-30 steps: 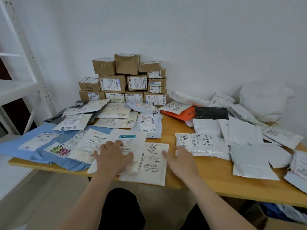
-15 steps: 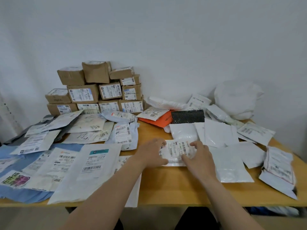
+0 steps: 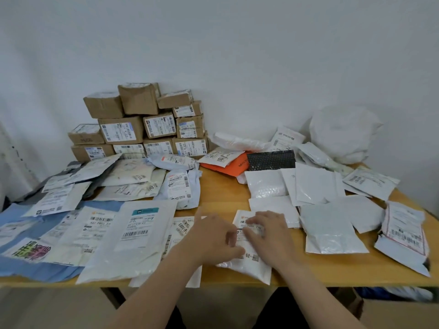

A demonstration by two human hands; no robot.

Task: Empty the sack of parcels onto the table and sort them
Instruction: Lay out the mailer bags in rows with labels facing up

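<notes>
Table point(image 3: 221, 186) fills lower frame. Box stack point(image 3: 142, 129) at upper left. Sack point(image 3: 342, 134) slumped at upper right, apparently emptied. Labelled mailers point(image 3: 133, 229) spread lower left, white pouches point(image 3: 316, 186) centre right. Both hands close together at lower centre on one small parcel point(image 3: 247, 262). Left hand point(image 3: 211, 236) pinches its edge; right hand point(image 3: 268, 233) lies across label, grip blurred, cannot tell. Half a second ago same parcel sat higher, beside pouches; now drawn to near edge. Reads as next item pulled for sorting, with much of right side unsorted.
</notes>
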